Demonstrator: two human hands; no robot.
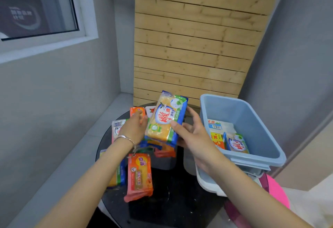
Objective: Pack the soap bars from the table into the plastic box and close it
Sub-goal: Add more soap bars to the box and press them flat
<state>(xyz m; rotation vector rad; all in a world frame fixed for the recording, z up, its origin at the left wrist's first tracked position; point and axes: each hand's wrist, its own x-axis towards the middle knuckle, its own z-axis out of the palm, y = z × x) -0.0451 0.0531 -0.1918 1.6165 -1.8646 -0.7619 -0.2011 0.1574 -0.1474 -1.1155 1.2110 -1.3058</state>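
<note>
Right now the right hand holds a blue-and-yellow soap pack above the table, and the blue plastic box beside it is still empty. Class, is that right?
Not quite. The head view shows the blue plastic box already holds several soap packs. The right hand does hold the blue-and-yellow soap pack above the table.

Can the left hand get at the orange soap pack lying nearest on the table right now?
Probably yes: the orange pack lies uncovered just beside the left wrist, but the left hand is on another pack farther back.

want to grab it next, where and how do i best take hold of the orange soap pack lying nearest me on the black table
Probably across its two long edges near the middle, coming straight down from above. The orange soap pack lies flat on the black table with its top face clear. A blue and yellow pack crowds its left edge, so a finger must slip in there.
</note>
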